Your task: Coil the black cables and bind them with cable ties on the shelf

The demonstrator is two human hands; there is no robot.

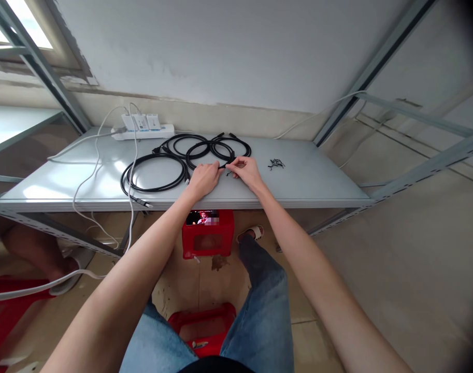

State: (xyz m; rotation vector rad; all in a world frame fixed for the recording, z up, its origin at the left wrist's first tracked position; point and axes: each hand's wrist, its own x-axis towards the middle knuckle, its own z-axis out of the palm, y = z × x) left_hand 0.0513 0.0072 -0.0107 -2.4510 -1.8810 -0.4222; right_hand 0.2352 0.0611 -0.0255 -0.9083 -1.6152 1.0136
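Note:
Several coiled black cables lie on a grey metal shelf. My left hand rests on the shelf beside the middle coil, its fingers pinched on a thin black tie at the coil's near edge. My right hand pinches the other end of the same short black tie. A larger black coil lies to the left of my left hand. A small heap of black ties sits to the right of my right hand.
A white power strip with plugged chargers stands at the back left, white cords trailing off the shelf edge. Red plastic stools stand on the floor below; one carries a phone. Another person's foot in a sandal shows at left.

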